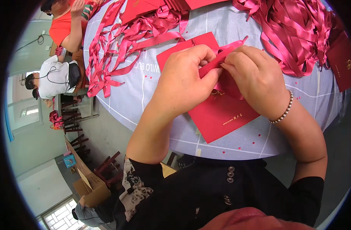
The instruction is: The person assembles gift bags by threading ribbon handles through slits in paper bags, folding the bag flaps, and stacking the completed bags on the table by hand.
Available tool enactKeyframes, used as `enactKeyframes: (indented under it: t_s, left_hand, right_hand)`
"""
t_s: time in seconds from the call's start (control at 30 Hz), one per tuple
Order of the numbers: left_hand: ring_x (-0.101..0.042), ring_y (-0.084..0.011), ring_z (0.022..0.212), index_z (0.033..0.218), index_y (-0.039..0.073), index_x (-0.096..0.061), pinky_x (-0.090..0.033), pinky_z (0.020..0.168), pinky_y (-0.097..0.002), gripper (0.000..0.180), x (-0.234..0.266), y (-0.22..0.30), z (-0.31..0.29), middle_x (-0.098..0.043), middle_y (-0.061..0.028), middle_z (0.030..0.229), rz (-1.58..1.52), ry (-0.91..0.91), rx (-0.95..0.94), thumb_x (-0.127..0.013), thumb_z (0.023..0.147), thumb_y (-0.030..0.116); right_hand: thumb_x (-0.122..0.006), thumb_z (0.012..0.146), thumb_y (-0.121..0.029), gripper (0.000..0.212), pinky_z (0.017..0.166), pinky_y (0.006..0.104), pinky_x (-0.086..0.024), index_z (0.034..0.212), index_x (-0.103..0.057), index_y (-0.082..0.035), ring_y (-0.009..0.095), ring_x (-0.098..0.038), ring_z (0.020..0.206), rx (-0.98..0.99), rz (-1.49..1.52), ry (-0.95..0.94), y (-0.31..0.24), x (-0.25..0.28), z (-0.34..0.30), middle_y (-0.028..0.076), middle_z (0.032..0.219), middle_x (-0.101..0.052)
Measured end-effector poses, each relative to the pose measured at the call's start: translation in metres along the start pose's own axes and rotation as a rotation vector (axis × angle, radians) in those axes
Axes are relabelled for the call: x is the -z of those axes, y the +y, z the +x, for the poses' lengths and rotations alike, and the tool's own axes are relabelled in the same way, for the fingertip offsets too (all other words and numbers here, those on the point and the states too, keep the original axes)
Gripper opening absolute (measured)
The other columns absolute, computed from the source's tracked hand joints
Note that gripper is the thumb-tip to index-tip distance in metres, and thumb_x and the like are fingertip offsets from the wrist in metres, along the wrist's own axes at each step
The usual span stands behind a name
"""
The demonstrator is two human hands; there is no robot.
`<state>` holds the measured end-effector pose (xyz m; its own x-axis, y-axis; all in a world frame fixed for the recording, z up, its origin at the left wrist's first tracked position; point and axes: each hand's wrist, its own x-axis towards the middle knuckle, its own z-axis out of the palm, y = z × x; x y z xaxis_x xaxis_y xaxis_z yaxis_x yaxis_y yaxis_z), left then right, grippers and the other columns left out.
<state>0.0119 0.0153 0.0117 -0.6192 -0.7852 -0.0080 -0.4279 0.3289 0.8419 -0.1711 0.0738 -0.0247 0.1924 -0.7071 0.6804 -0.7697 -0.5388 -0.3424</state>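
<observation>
Both hands pinch a red satin ribbon (210,68) above the table. My left hand (185,78) has its thumb and bent fingers closed on one part of it. My right hand (256,78), with a beaded bracelet at the wrist, closes its fingertips on the ribbon just beside the left thumb. One ribbon end sticks up between the hands. Directly beneath lies a flat red paper bag or folder (223,120) with gold print, partly covered by my hands. Whether the ribbon passes through it is hidden by my fingers.
Loose ribbons (135,46) spread over the table's left, and a thick bundle of ribbons (292,32) lies at the right. Red folders (143,9) are stacked at the back; another (344,63) sits far right. Small red dots are scattered on the pale tablecloth (175,132). Other people sit left.
</observation>
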Motion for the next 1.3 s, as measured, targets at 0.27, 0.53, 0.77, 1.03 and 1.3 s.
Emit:
enactKeyframes:
  t_s: [0.27, 0.53, 0.77, 1.03, 1.3]
  left_hand:
    - [-0.062, -0.0073, 0.075, 0.096, -0.004, -0.064, -0.051, 0.066, -0.0237, 0.010, -0.002, -0.007, -0.001, -0.068, -0.0046, 0.083, 0.036, 0.009, -0.071, -0.068, 0.086, -0.002]
    - [-0.064, -0.0116, 0.076, 0.094, -0.003, -0.064, -0.051, 0.069, -0.0274, 0.012, -0.002, 0.000, -0.001, -0.068, -0.0065, 0.082, 0.152, 0.036, -0.139, -0.069, 0.084, 0.000]
    - [-0.066, -0.0224, 0.075, 0.093, -0.001, -0.065, -0.051, 0.069, -0.0310, 0.015, -0.007, 0.001, -0.001, -0.068, -0.0119, 0.083, 0.327, 0.075, -0.323, -0.071, 0.080, 0.000]
    - [-0.066, -0.0210, 0.075, 0.094, -0.001, -0.066, -0.051, 0.069, -0.0302, 0.016, -0.002, -0.003, -0.001, -0.068, -0.0121, 0.082, 0.150, 0.034, -0.191, -0.073, 0.080, 0.003]
    - [-0.066, -0.0254, 0.074, 0.091, 0.000, -0.067, -0.051, 0.069, -0.0333, 0.017, -0.003, 0.006, -0.003, -0.068, -0.0121, 0.081, 0.256, 0.014, -0.247, -0.075, 0.076, 0.004]
  right_hand:
    - [-0.070, 0.083, -0.008, 0.011, 0.060, 0.0420, -0.052, 0.084, -0.060, -0.003, 0.034, -0.063, 0.070, -0.193, 0.122, -0.018, -0.006, 0.000, -0.002, 0.013, 0.078, -0.062]
    - [-0.069, 0.085, -0.007, 0.010, 0.062, 0.0440, -0.053, 0.084, -0.061, -0.001, 0.037, -0.065, 0.070, -0.301, 0.217, -0.116, -0.006, 0.012, 0.002, 0.016, 0.079, -0.065]
    - [-0.069, 0.083, -0.008, 0.009, 0.062, 0.0443, -0.053, 0.084, -0.063, -0.001, 0.037, -0.065, 0.069, -0.360, 0.183, -0.136, -0.013, 0.013, 0.006, 0.017, 0.076, -0.064]
    - [-0.072, 0.078, -0.007, 0.012, 0.064, 0.0412, -0.053, 0.083, -0.069, 0.003, 0.035, -0.067, 0.072, -0.422, 0.418, -0.277, -0.008, 0.032, 0.007, 0.018, 0.081, -0.068]
    - [-0.071, 0.078, -0.004, 0.015, 0.069, 0.0379, -0.053, 0.092, -0.067, -0.001, 0.032, -0.065, 0.080, -0.106, 0.136, -0.293, 0.003, 0.032, 0.008, 0.012, 0.085, -0.067]
